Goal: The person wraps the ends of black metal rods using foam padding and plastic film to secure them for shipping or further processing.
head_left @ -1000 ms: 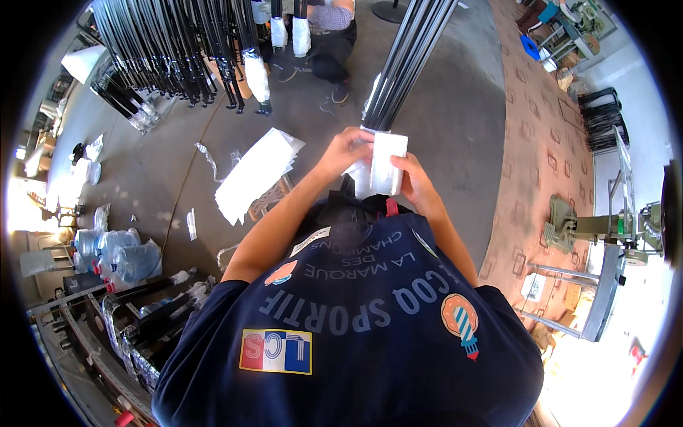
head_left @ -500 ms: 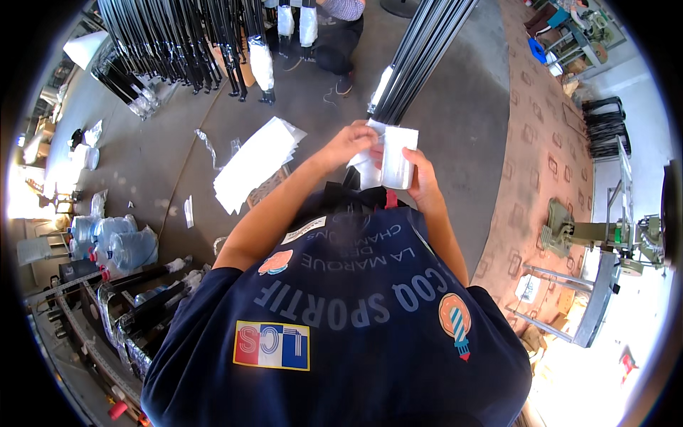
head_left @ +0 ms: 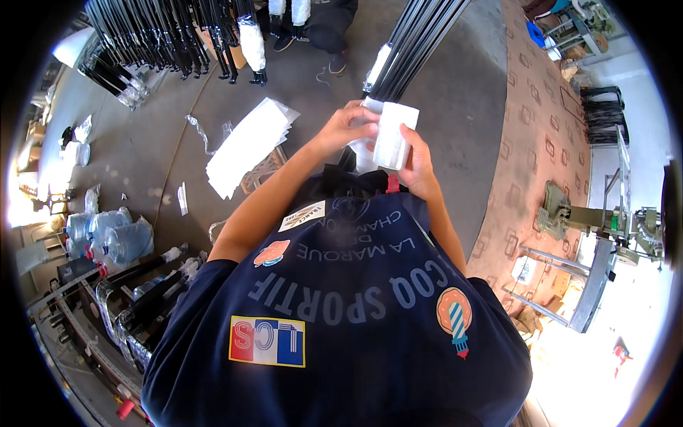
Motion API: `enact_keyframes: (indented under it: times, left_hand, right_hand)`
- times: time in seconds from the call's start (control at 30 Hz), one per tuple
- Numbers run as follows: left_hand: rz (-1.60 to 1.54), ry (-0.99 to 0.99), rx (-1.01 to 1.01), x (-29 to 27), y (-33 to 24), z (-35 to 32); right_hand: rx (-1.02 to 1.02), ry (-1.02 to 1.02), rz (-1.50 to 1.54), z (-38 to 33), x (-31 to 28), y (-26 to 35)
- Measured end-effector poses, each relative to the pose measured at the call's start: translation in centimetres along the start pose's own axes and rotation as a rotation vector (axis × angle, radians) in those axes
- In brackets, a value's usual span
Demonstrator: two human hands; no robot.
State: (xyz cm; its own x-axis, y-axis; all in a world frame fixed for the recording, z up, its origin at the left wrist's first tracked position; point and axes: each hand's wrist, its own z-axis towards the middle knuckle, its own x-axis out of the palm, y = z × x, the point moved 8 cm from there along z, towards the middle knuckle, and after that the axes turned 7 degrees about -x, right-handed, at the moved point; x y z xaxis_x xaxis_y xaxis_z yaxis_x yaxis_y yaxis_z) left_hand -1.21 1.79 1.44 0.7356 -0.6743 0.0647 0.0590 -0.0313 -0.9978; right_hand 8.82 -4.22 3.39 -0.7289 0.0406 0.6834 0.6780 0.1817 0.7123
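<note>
In front of my chest, my right hand [head_left: 418, 162] grips a white roll of what looks like plastic film [head_left: 395, 135], the thumb lying along its side. Just left of it my left hand [head_left: 347, 129] has its fingers bent around a white sheet wrapping [head_left: 364, 158], its fingertips close to the roll. This wrapping covers the near end of a bundle of long black bars [head_left: 420, 53], which slants away to the far right. The roll and fingers partly hide the wrapped end.
White sheets [head_left: 245, 146] lie stacked on a crate [head_left: 262, 172] to the left. Many black bars [head_left: 156, 35] stand at the far left, near a crouching person [head_left: 331, 32]. Large clear bottles [head_left: 128, 238] sit at left; a machine [head_left: 590, 220] stands at right.
The roll has tilted and come across closer to my left hand. My left hand's fingers have shifted along the wrapping. The whole view has moved slightly.
</note>
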Motion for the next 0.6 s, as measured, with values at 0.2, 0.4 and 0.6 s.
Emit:
enact_keyframes:
  times: [0.2, 0.4, 0.6]
  left_hand:
    - [-0.050, -0.018, 0.021, 0.1, 0.5, -0.3]
    - [-0.002, -0.159, 0.062, 0.0, 1.6, 0.4]
    - [-0.291, -0.007, -0.056, 0.4, 0.9, 0.5]
  right_hand:
    - [-0.094, -0.095, 0.002, 0.1, -0.4, 0.2]
    - [-0.074, -0.106, -0.002, 0.5, -1.6, -0.6]
    - [-0.197, -0.108, -0.011, -0.1, -0.9, 1.0]
